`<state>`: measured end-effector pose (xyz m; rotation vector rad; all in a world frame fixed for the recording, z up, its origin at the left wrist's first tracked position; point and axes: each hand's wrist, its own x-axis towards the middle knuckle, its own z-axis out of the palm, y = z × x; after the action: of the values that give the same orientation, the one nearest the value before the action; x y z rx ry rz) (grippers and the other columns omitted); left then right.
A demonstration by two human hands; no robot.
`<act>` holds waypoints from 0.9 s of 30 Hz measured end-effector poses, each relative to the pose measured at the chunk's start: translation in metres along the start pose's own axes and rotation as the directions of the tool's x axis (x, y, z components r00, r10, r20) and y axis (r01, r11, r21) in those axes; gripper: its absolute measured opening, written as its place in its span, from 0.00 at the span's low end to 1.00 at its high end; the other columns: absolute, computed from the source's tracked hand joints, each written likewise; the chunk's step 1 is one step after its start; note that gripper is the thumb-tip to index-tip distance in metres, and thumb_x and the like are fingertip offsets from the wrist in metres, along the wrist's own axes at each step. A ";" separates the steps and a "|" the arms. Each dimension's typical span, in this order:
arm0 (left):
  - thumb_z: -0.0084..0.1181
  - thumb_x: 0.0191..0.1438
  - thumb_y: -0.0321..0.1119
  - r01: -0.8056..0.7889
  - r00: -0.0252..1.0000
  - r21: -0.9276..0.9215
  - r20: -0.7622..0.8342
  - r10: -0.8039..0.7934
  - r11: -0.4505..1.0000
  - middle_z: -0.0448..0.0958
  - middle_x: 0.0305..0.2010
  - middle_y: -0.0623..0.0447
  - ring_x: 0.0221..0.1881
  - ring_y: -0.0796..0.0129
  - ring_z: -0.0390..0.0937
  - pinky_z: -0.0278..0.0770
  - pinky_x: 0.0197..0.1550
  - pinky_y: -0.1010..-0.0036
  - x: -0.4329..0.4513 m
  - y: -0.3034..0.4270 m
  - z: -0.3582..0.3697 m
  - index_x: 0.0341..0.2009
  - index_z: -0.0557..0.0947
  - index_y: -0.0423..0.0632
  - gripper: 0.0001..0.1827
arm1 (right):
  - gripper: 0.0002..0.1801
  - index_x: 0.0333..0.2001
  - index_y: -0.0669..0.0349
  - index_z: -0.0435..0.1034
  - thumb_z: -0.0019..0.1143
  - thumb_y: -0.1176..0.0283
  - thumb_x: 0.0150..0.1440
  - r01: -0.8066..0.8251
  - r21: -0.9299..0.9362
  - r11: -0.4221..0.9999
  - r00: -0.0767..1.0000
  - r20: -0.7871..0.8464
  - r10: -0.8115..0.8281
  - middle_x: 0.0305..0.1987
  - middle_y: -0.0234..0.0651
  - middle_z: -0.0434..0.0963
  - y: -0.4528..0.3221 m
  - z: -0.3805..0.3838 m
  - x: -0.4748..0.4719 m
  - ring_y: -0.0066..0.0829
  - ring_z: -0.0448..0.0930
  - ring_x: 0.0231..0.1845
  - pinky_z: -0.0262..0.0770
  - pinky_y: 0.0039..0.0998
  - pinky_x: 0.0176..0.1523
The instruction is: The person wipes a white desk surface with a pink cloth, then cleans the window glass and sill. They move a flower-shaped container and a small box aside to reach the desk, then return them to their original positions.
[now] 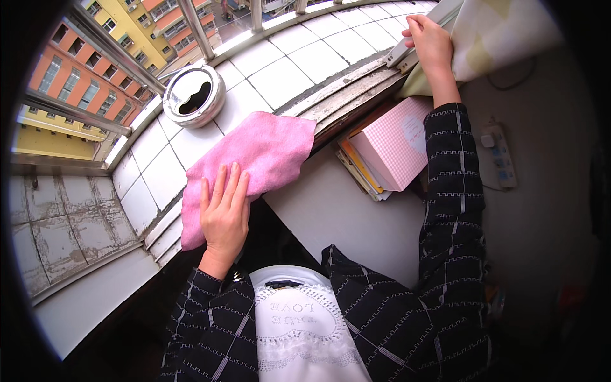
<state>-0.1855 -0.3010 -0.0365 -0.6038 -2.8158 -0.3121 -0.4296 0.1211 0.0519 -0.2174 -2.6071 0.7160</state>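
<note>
A pink cloth point(258, 148) lies spread over the window track and the inner edge of the white-tiled sill point(281, 79). My left hand point(224, 215) rests palm down on its near part, fingers extended and slightly apart; the thumb is hidden. At the upper right, my right hand point(429, 45) is curled around the edge of the sliding window frame point(398, 55). A pale curtain with yellow-green diamonds point(496, 38) hangs right beside that hand. The bare window track point(353, 90) runs between the cloth and the frame.
A round metal ashtray point(194, 97) stands on the sill beside metal railings point(195, 28). Below the track, a pink checked box point(394, 143) and books point(360, 167) sit on a white tabletop point(353, 224). A power strip point(499, 155) is at right.
</note>
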 end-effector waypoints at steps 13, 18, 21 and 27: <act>0.57 0.58 0.30 -0.033 0.999 -0.054 -0.041 0.031 0.998 0.73 0.67 0.48 0.71 0.54 0.65 0.55 0.72 0.51 -0.002 -0.004 0.000 0.61 0.77 0.48 0.24 | 0.17 0.51 0.57 0.75 0.51 0.59 0.66 -0.058 -0.150 0.987 0.976 0.201 0.088 0.31 0.36 0.84 -0.008 0.025 -0.005 0.25 0.85 0.29 0.78 0.28 0.37; 0.57 0.61 0.34 -0.030 0.999 -0.135 -0.049 0.024 0.990 0.72 0.67 0.49 0.70 0.55 0.66 0.55 0.72 0.53 -0.003 -0.007 -0.005 0.61 0.77 0.48 0.23 | 0.20 0.50 0.53 0.77 0.57 0.52 0.62 0.161 0.014 0.987 0.913 0.377 -0.154 0.38 0.37 0.84 -0.063 0.062 -0.155 0.35 0.85 0.36 0.79 0.35 0.43; 0.56 0.62 0.35 0.022 0.999 -0.226 -0.038 -0.031 0.974 0.72 0.67 0.48 0.70 0.55 0.66 0.55 0.72 0.55 -0.001 -0.010 -0.007 0.62 0.76 0.47 0.24 | 0.15 0.44 0.53 0.78 0.63 0.58 0.57 0.415 -0.032 0.909 0.893 0.205 -0.401 0.40 0.34 0.81 -0.087 0.077 -0.208 0.37 0.81 0.46 0.75 0.35 0.46; 0.57 0.61 0.33 0.002 0.996 -0.234 -0.090 -0.023 0.972 0.68 0.69 0.43 0.72 0.54 0.64 0.56 0.72 0.56 0.010 -0.005 -0.007 0.68 0.68 0.44 0.31 | 0.08 0.36 0.57 0.76 0.62 0.65 0.58 0.375 0.231 0.898 0.927 -0.066 -0.370 0.40 0.35 0.81 -0.120 0.061 -0.223 0.37 0.80 0.42 0.73 0.38 0.46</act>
<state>-0.1955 -0.3038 -0.0276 -0.6023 -2.7153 -0.6642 -0.2611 -0.0660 -0.0132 0.3393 -2.4092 0.8673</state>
